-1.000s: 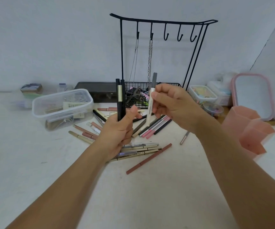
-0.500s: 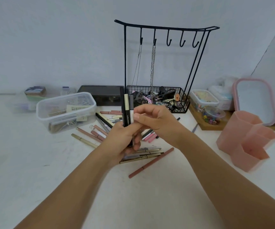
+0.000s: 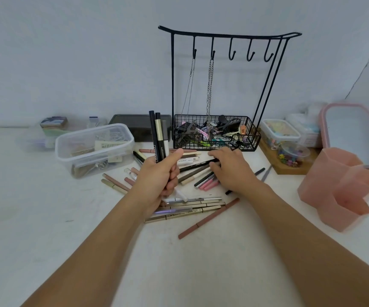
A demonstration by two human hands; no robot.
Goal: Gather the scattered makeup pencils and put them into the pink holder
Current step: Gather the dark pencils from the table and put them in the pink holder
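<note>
My left hand [image 3: 159, 178] grips a bundle of three makeup pencils [image 3: 158, 134] upright above the table: a black one, a gold-banded one and a grey-and-white one. My right hand [image 3: 232, 169] is low over the scattered pile, thumb and fingers pinching the end of a black pencil [image 3: 197, 166] that lies on the table. More pencils lie around: gold ones [image 3: 190, 207], a brown-pink one [image 3: 208, 219], pink ones [image 3: 209, 183] and several at the left [image 3: 115, 183]. The pink holder [image 3: 321, 185] stands at the right, an arm's width from both hands.
A clear plastic box [image 3: 95, 147] stands left of the pile. Behind it are a dark box [image 3: 139, 125] and a black wire rack with a filled basket [image 3: 214, 136]. A wooden tray of small containers [image 3: 290, 167] and a pink-rimmed lid [image 3: 349, 134] are at the back right.
My right hand passed the grey-and-white pencil into my left hand's bundle, then dropped to the pile and took hold of a black pencil. My left hand stayed raised.
</note>
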